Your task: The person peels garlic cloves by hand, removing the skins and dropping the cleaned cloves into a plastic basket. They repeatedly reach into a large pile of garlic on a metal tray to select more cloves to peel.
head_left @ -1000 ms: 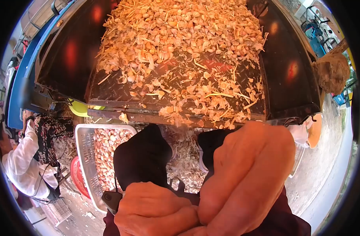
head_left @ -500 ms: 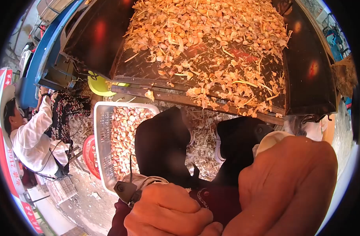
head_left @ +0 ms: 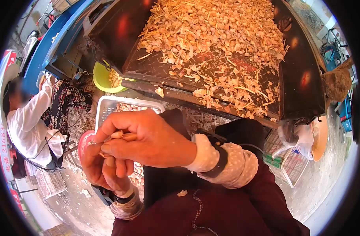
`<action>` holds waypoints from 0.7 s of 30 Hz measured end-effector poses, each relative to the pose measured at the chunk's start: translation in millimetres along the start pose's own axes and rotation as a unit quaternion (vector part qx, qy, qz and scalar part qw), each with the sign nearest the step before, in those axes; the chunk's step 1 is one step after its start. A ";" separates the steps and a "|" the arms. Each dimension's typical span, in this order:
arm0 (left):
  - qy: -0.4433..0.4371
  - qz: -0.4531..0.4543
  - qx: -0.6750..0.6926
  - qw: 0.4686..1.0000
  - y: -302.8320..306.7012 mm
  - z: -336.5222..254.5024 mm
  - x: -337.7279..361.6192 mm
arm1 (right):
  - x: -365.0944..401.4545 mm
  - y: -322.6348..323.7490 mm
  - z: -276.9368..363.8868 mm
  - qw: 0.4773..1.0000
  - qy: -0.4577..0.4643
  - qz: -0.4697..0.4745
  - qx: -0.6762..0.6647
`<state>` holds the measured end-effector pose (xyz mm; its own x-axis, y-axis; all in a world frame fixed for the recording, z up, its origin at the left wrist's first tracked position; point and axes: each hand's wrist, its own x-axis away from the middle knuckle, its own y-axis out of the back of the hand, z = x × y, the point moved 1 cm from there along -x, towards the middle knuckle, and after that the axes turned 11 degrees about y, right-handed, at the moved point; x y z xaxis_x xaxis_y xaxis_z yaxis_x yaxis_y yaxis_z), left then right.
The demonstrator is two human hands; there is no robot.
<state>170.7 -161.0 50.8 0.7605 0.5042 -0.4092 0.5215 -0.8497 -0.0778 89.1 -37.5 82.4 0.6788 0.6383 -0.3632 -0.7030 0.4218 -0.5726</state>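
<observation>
My right hand (head_left: 148, 139) reaches in from the right and pinches a garlic clove (head_left: 117, 135) between thumb and fingers. Just below and left of it is my left hand (head_left: 105, 169), its fingers curled and touching the right fingertips around a small piece of garlic. Both hands are over a white plastic basket (head_left: 102, 108) holding garlic cloves (head_left: 128, 107), which they partly hide. Beyond them, a dark metal tray (head_left: 148, 67) carries a large heap of loose cloves and dry skins (head_left: 219, 35).
A green bowl (head_left: 102, 78) with pale cloves stands under the tray's left corner. At left sits another person (head_left: 30, 118) in a white top, near a red basin (head_left: 85, 143). Crates (head_left: 294, 169) and a tan round object (head_left: 319, 137) are at right.
Both hands have moved left and away from my body, and have come together over the basket. They were apart and low in the view. The view has shifted slightly.
</observation>
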 end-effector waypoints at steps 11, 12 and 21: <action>0.362 0.032 -0.163 0.917 139.8 145.1 13.4 | 4.8 60.0 -37.0 0.822 0.115 0.142 0.540; 0.341 0.044 -0.127 0.930 121.7 139.3 5.4 | 4.9 77.5 -14.1 0.807 0.124 0.092 0.570; 0.292 0.270 0.189 0.898 -111.3 29.3 -58.1 | 99.1 343.3 110.3 0.706 0.073 -0.445 0.546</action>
<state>57.1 -100.2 56.5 0.9937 -0.0954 0.0582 -0.0683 -0.9308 -0.3590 -108.4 241.6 -69.1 0.9134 -0.2318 -0.3348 0.3249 0.9103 0.2564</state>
